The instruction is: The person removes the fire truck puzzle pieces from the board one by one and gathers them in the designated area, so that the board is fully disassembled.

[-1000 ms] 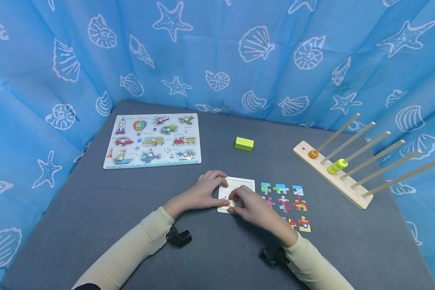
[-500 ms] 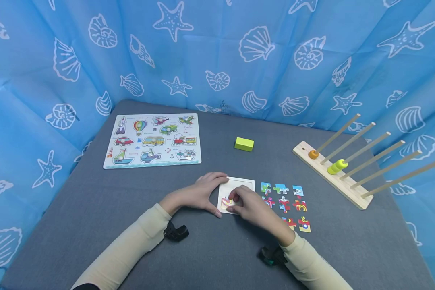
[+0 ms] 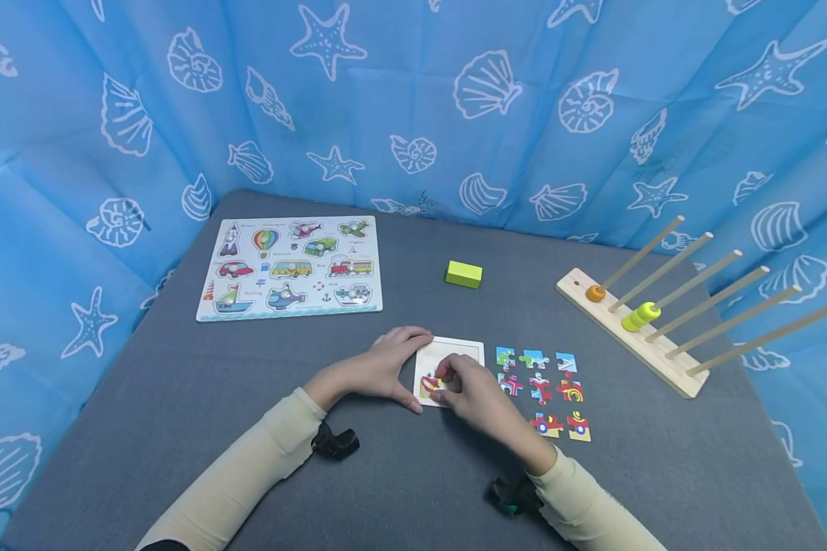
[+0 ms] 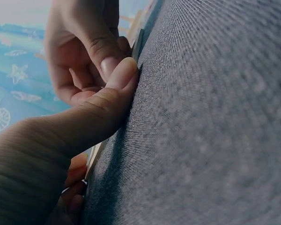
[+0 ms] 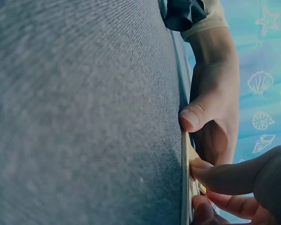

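Note:
A small square wooden puzzle tray [image 3: 448, 352] lies flat on the grey table. My left hand [image 3: 379, 371] holds it along the left side, fingers at the far corner and thumb at the near one. In the tray's near left corner sits a red and yellow jigsaw piece [image 3: 428, 384]. My right hand [image 3: 478, 392] pinches at this piece with thumb and index finger, which hide part of it. From the right wrist, the tray's edge [image 5: 185, 178] shows below both hands. Just right of the tray, several loose jigsaw pieces [image 3: 540, 389] lie in rows.
A vehicle puzzle board [image 3: 289, 266] lies at the back left. Behind the tray stands a lime-green block [image 3: 463, 274]. To the right is a wooden peg rack [image 3: 634, 330] with slanting rods and a few orange and yellow beads. A blue shell-patterned curtain [image 3: 413, 99] encloses the table.
My left thumb has drawn back from the jigsaw piece to the tray's near left corner. My right hand stays at the piece, its wrist shifted slightly, and the piece's picture shows more clearly.

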`<move>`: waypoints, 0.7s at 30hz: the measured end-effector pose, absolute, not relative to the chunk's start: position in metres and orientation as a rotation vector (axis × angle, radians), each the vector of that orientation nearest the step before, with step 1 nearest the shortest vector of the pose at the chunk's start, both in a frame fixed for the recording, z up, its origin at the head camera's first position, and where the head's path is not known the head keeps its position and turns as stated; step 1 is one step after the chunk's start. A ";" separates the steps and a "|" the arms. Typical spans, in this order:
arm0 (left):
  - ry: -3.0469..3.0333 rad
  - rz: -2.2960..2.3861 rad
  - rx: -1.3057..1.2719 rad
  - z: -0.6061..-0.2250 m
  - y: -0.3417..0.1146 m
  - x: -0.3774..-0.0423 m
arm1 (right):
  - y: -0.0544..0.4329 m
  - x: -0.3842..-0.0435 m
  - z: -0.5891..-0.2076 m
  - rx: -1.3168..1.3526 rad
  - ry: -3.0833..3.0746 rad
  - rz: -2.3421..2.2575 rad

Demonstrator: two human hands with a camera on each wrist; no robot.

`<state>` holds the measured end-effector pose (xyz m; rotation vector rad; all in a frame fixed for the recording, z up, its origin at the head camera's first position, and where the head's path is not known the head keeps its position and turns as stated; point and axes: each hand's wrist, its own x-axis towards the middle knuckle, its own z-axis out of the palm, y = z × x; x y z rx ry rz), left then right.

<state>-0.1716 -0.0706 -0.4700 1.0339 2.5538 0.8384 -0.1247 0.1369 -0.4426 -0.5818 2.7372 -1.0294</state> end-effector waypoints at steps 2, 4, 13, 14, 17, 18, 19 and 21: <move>2.555 0.834 1.027 -0.470 -0.070 -0.172 | 0.136 -0.124 -0.442 -0.550 2.721 -1.051; 2.556 0.837 1.028 -0.469 -0.070 -0.171 | 0.136 -0.124 -0.442 -0.520 2.707 -1.073; 2.542 0.833 1.036 -0.468 -0.070 -0.171 | 0.140 -0.123 -0.442 -0.504 2.705 -1.105; 2.543 0.830 1.036 -0.468 -0.070 -0.171 | 0.142 -0.124 -0.442 -0.505 2.700 -1.111; 2.546 0.811 1.024 -0.469 -0.070 -0.171 | 0.150 -0.125 -0.438 -0.470 2.684 -1.120; 2.547 0.809 1.019 -0.469 -0.070 -0.171 | 0.154 -0.126 -0.436 -0.455 2.680 -1.120; 2.549 0.808 1.016 -0.470 -0.069 -0.172 | 0.158 -0.126 -0.435 -0.441 2.678 -1.121; 2.549 0.804 1.010 -0.470 -0.069 -0.172 | 0.169 -0.127 -0.431 -0.420 2.669 -1.116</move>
